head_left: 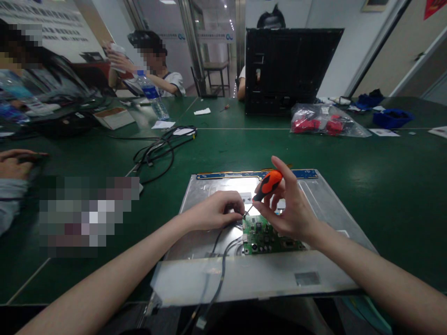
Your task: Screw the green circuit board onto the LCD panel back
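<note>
My right hand [291, 207] is closed round an orange-and-black screwdriver [270, 183], which slants down to the left. Its tip meets the upper left corner of a green circuit board [263, 235]. Beside that tip, the thumb and fingertips of my left hand [223, 209] are pinched together at the board's corner; whatever they hold is too small to make out. Under the board lies a silvery metal display panel [331, 209] with a blue circuit strip [226, 176] along its far edge. Dark cables [223, 265] run from the board's left side over the panel's near edge.
Coiled black cables [157, 149] lie at the left. A water bottle [152, 95], a black screen housing [289, 70], a plastic bag with red items [324, 122] and blue cloth items [391, 116] stand further back. Another person's hand [16, 165] rests at far left.
</note>
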Demonstrator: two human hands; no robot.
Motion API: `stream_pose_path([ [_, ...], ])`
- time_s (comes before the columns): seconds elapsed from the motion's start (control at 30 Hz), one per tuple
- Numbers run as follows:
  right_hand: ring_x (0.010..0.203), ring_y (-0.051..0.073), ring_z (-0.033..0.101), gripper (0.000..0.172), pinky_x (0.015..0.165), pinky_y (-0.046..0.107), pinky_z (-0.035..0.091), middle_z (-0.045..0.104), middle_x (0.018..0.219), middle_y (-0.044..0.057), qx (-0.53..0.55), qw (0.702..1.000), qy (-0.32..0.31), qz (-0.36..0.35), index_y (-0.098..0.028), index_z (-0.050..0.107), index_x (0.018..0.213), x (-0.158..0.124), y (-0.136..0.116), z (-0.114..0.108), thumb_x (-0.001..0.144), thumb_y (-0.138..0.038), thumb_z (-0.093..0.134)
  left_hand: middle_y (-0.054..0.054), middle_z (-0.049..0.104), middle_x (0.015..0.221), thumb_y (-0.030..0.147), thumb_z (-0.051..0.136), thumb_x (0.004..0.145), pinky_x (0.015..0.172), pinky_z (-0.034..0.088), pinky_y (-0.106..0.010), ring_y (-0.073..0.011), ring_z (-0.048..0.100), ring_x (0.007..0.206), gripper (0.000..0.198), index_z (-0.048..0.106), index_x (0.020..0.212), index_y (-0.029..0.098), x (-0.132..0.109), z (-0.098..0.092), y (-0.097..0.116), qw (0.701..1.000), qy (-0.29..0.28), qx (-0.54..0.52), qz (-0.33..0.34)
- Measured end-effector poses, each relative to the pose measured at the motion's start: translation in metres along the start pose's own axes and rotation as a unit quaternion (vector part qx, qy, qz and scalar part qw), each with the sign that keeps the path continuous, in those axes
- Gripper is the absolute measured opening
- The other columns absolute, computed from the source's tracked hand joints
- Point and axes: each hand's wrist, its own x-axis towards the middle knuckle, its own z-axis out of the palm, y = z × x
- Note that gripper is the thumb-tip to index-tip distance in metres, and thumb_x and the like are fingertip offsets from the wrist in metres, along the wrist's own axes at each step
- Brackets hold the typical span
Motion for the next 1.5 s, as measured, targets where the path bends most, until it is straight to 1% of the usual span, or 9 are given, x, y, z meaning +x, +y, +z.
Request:
stream_pose_path([
  [0.1, 0.054, 0.012, 0.057, 0.092, 0.045, 0.022, 0.051, 0.065, 0.086, -0.003, -0.021, 1.0, 0.002, -0.004, -0.041, 0.016, 0.166, 0.0005, 0.0019, -0.0009, 0.094, -0.017, 0.068, 0.001, 0.063, 0.079, 0.019, 0.066, 0.087, 0.07, 0.043, -0.027, -0.0164, 0.055, 0.075, 0.002, 0.065, 0.086, 0.019, 0.0003, -0.0004, 0.0005, 1.0, 0.001, 0.002, 0.002],
  [0.23, 0.054, 0.013, 0.057, 0.095, 0.045, 0.024, 0.052, 0.066, 0.084, -0.003, -0.025, 1.0, -0.007, -0.003, -0.042, 0.01, 0.167, -0.0003, 0.0026, -0.0007, 0.095, -0.015, 0.065, 0.001, 0.063, 0.08, 0.02, 0.066, 0.087, 0.069, 0.042, -0.027, -0.0164, 0.055, 0.075, 0.003, 0.064, 0.084, 0.019, 0.0004, -0.0004, -0.0003, 1.0, 0.001, 0.004, 0.003],
  [0.4, 0.06, 0.014, 0.063, 0.097, 0.046, 0.024, 0.052, 0.069, 0.093, 0.001, 0.004, 1.0, -0.018, -0.007, -0.04, 0.005, 0.168, -0.001, -0.0006, 0.0001, 0.094, -0.008, 0.059, 0.0, 0.064, 0.082, 0.019, 0.066, 0.087, 0.071, 0.043, -0.028, -0.0164, 0.056, 0.076, 0.003, 0.065, 0.085, 0.019, -0.0004, 0.0005, -0.0001, 1.0, 0.004, 0.003, 0.003],
  [0.53, 0.061, 0.014, 0.064, 0.094, 0.045, 0.022, 0.051, 0.068, 0.094, 0.001, 0.016, 1.0, -0.019, 0.008, -0.038, 0.012, 0.166, -0.0006, -0.0026, -0.0001, 0.092, -0.009, 0.062, 0.0, 0.064, 0.081, 0.019, 0.066, 0.088, 0.071, 0.044, -0.028, -0.0164, 0.057, 0.076, 0.002, 0.065, 0.086, 0.019, -0.0005, 0.0007, 0.0003, 1.0, 0.004, 0.001, 0.003],
  [0.77, 0.054, 0.012, 0.06, 0.089, 0.043, 0.022, 0.048, 0.063, 0.086, -0.003, -0.004, 1.0, -0.004, 0.018, -0.043, 0.019, 0.163, -0.0006, 0.0026, 0.001, 0.094, -0.014, 0.068, 0.001, 0.063, 0.08, 0.018, 0.067, 0.088, 0.07, 0.043, -0.027, -0.0166, 0.056, 0.075, 0.005, 0.063, 0.084, 0.019, 0.0, 0.0007, -0.0005, 1.0, 0.004, 0.006, 0.003],
  [0.93, 0.055, 0.013, 0.062, 0.093, 0.045, 0.024, 0.05, 0.065, 0.087, -0.001, -0.001, 1.0, -0.02, 0.019, -0.04, 0.013, 0.167, -0.0008, 0.0015, 0.0008, 0.095, -0.012, 0.064, 0.001, 0.062, 0.078, 0.019, 0.066, 0.088, 0.071, 0.043, -0.028, -0.0166, 0.056, 0.075, 0.007, 0.063, 0.082, 0.019, -0.0002, 0.0005, 0.0004, 1.0, 0.004, 0.007, 0.004],
  [1.17, 0.061, 0.014, 0.063, 0.099, 0.046, 0.023, 0.052, 0.069, 0.1, 0.003, 0.023, 0.999, -0.021, 0.011, -0.037, 0.004, 0.168, 0.0, -0.0033, 0.0005, 0.091, -0.006, 0.058, -0.001, 0.066, 0.084, 0.019, 0.066, 0.088, 0.071, 0.044, -0.028, -0.0167, 0.058, 0.077, 0.001, 0.066, 0.087, 0.019, -0.0001, 0.0006, -0.0003, 1.0, 0.001, 0.001, 0.003],
  [1.3, 0.061, 0.011, 0.063, 0.096, 0.045, 0.021, 0.051, 0.067, 0.103, 0.003, 0.028, 0.999, -0.023, 0.019, -0.037, 0.007, 0.167, 0.0007, -0.0016, 0.0006, 0.093, -0.011, 0.062, 0.0, 0.066, 0.083, 0.02, 0.065, 0.088, 0.07, 0.043, -0.028, -0.0167, 0.057, 0.076, 0.001, 0.066, 0.089, 0.019, -0.0004, 0.0009, -0.0002, 1.0, 0.002, 0.001, 0.001],
  [1.5, 0.055, 0.01, 0.059, 0.092, 0.045, 0.022, 0.049, 0.065, 0.093, -0.002, 0.012, 1.0, -0.012, 0.026, -0.041, 0.015, 0.165, 0.0005, 0.0017, 0.0006, 0.095, -0.016, 0.067, 0.001, 0.063, 0.08, 0.021, 0.065, 0.088, 0.071, 0.043, -0.029, -0.0169, 0.056, 0.075, 0.004, 0.064, 0.084, 0.02, -0.0004, 0.0008, 0.0009, 1.0, 0.003, 0.003, 0.001],
])
